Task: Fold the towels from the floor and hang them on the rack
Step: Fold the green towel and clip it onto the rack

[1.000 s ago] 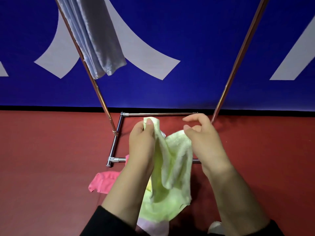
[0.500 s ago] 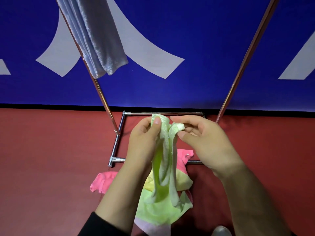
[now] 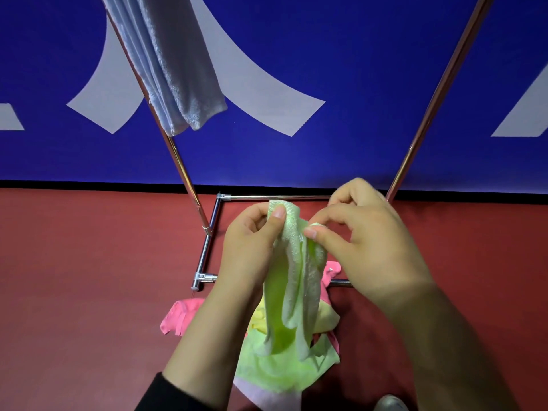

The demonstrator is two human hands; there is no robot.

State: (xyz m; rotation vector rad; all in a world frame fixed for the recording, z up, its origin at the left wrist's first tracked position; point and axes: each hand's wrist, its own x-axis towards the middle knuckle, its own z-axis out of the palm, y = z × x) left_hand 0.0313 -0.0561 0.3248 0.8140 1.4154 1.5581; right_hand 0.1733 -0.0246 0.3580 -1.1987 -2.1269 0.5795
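- The left hand (image 3: 252, 241) pinches the top edge of the green towel (image 3: 292, 295) between thumb and fingers, lifted clear of the floor (image 3: 89, 292) so the cloth hangs in loose vertical folds
- The right hand (image 3: 370, 241) pinches the same edge just beside it with thumb and forefinger; I judge it is feeling along the hem for a corner, so the towel can be spread before folding
- The towel is held low over the rack (image 3: 207, 262) base, close to the heap it belongs to, and well below the hanging bar
- A white towel (image 3: 172, 69), already folded, hangs beside the rack's left upright, so part of the job looks done
- More cloth waits on the floor: a pink towel (image 3: 178, 317), a yellow one (image 3: 324, 320) and a pale one (image 3: 267, 396), each mostly covered by the arms and the green towel
- The rack's top bar is cut off above, and the right hand's other fingertips are hidden behind the cloth
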